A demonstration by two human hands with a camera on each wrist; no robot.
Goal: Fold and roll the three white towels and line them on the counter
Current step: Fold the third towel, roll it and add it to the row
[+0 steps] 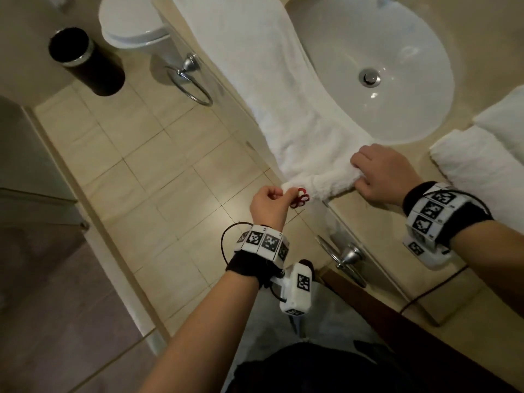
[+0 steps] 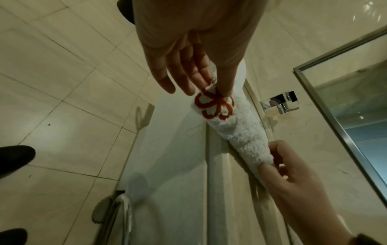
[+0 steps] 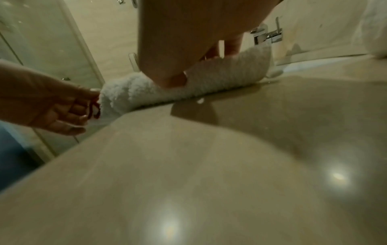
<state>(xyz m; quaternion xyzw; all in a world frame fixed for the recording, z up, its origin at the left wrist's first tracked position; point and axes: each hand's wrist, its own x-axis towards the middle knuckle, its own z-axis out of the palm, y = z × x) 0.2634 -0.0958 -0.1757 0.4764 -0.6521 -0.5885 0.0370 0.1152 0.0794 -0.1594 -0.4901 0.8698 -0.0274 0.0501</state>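
Observation:
A long white towel (image 1: 255, 80), folded lengthwise, lies along the beige counter's (image 1: 368, 219) front edge beside the sink. Its near end is rolled into a short roll (image 1: 329, 180) that pokes out past the counter edge. My left hand (image 1: 286, 194) pinches the roll's left tip, where a red embroidered emblem (image 1: 300, 197) shows. The right hand (image 1: 365, 177) grips the roll's right end on the counter. In the left wrist view, thumb and fingers of the left hand (image 2: 209, 86) hold the emblem end (image 2: 213, 106). In the right wrist view the right hand (image 3: 188, 73) curls over the roll (image 3: 220, 77).
Two more white towels (image 1: 476, 163) (image 1: 507, 114) lie side by side on the counter at the right. The white sink (image 1: 354, 38) fills the counter's middle. Below are a toilet (image 1: 133, 21), a black bin (image 1: 85, 61) and two chrome towel rings (image 1: 190, 78) (image 1: 346, 256).

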